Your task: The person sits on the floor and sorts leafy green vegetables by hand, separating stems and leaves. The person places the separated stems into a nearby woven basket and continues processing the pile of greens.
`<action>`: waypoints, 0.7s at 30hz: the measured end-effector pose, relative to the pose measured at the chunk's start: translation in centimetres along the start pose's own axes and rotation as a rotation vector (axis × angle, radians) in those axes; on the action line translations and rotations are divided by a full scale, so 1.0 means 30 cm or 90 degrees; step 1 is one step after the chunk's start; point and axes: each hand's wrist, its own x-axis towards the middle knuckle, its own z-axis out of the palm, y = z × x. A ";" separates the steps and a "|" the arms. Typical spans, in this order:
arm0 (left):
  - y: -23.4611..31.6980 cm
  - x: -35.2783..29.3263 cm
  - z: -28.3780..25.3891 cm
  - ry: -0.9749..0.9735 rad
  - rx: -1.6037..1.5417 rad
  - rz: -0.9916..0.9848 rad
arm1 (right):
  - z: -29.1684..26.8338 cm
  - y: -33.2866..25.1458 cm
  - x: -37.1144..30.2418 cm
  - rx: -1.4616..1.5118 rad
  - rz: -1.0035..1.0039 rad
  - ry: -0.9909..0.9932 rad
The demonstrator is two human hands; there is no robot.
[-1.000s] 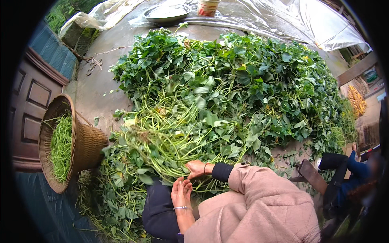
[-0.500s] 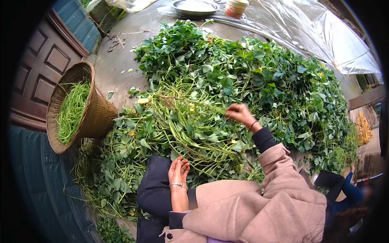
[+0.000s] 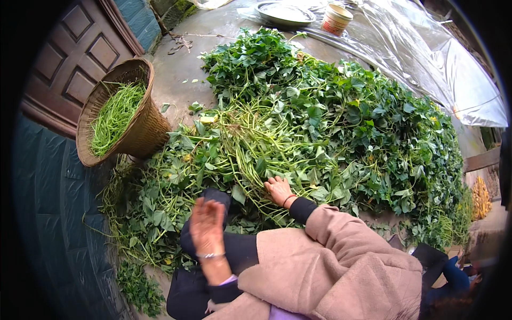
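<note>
A big heap of leafy green vines (image 3: pixel 368 138) is spread over the ground in front of me. Bare pale-green stems (image 3: pixel 242 152) lie bundled in its middle. At the near end of these stems, my right hand (image 3: pixel 278 190) has its fingers bent down and closed on vine stems; its fingertips are partly hidden among the leaves. My left hand (image 3: pixel 208 226) is raised over my dark-trousered leg, palm showing and fingers stretched out, slightly blurred. It holds nothing.
On the left, a tilted wicker basket (image 3: pixel 152 130) holds trimmed green stems (image 3: pixel 114 120) beside a brown door (image 3: pixel 77 53). A metal basin (image 3: pixel 285 15), a tub (image 3: pixel 337 20) and clear plastic sheeting (image 3: pixel 426 58) are at the back. Another person's dark-clothed leg (image 3: pixel 431 258) shows at right.
My right hand has come down and left from above the heap onto the near stems. My left hand has lifted and shifted left. The whole view has turned somewhat.
</note>
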 end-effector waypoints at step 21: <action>0.600 -0.622 -0.087 -0.449 -0.031 0.453 | -1.218 0.069 -0.045 1.229 -0.118 0.351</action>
